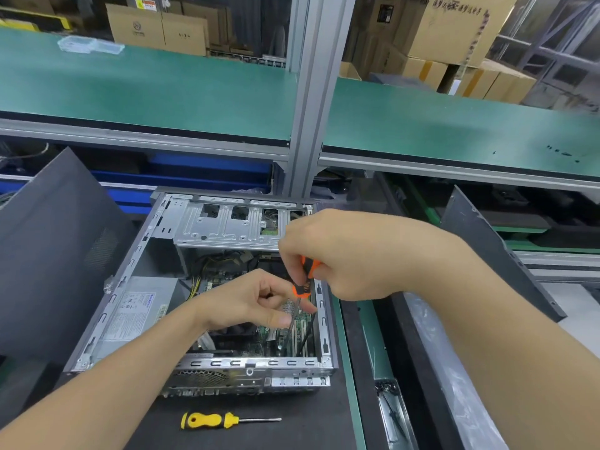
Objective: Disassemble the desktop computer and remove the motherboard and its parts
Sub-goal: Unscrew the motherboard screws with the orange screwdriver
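— Which step is this?
— Unscrewing, I'd judge. The case [246, 363] lies open on the tabletop [292, 430] — stamped sheet steel, slotted rims. The motherboard [269, 342] sits on its floor, green and crowded, beside the boxy grey PSU [136, 306].
— And the hands?
— The right hand [350, 254] curls tight round the driver [306, 277], on its ribbed orange-and-black handle. The left hand [256, 300] pinches the thin steel shaft between its fingers [276, 319], steadying it. The tip is down by the board's slots; whether it sits in a screw, I can't tell.
— What next?
— Probably keep the shaft upright, press, turn — and catch the small screw. A yellow driver [211, 420] lies unused in front of the case.
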### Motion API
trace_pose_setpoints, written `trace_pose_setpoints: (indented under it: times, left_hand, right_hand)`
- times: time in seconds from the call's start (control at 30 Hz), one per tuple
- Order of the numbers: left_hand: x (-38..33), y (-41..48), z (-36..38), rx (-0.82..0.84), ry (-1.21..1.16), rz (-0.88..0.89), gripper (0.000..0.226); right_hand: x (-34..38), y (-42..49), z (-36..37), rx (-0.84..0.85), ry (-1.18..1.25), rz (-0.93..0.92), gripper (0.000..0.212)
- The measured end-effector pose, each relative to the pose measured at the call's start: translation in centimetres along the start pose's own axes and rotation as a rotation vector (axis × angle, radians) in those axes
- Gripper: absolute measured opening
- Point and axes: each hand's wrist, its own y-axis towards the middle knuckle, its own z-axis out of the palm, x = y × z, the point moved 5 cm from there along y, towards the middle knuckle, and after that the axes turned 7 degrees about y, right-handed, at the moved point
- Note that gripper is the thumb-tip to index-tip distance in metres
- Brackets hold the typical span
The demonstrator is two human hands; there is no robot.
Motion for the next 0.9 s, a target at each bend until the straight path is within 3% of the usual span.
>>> trace_pose_setpoints:
  times: [0.03, 0.07, 0.17, 0.33, 0.43, 0.53, 0.67, 0.9]
  left_hand:
    - [0.2, 0.0, 0.1, 0.030, -0.033, -0.020, 0.028]
    - [-0.1, 0.1, 0.3, 0.055, -0.083, -0.035, 0.011]
    - [0.0, 0.3, 0.3, 0.095, -0.121, -0.125, 0.041]
    - [-0.7, 0.6, 0.4, 0.109, -0.124, -0.081, 0.030]
    - [-0.4, 0.6, 0.2, 0.057, -0.086, -0.091, 0.030]
    - [0.4, 0.3, -0.1, -0.040, 0.000, -0.133, 0.027]
    - [0.8, 0.2, 0.0, -0.048, 0.042, -0.181, 0.021]
    - [1.0, 0.5, 0.2, -0.143, 0.046, -0.188, 0.056]
  right_hand:
    - [0.0, -0.1, 0.0, 0.011, -0.025, -0.019, 0.020]
    - [0.1, 0.0, 0.1, 0.015, -0.044, -0.036, 0.020]
    - [0.0, 0.2, 0.2, -0.019, -0.067, -0.046, 0.023]
    - [0.7, 0.5, 0.5, 0.062, -0.026, -0.103, 0.023]
    - [0.8, 0.8, 0.5, -0.051, 0.018, -0.129, 0.010]
    - [0.8, 1.1, 0.6, -0.182, 0.031, -0.103, 0.027]
    - [0.6, 1.4, 0.5, -0.294, -0.037, -0.017, 0.046]
    - [1.0, 1.8, 0.7, -0.285, -0.123, 0.073, 0.050]
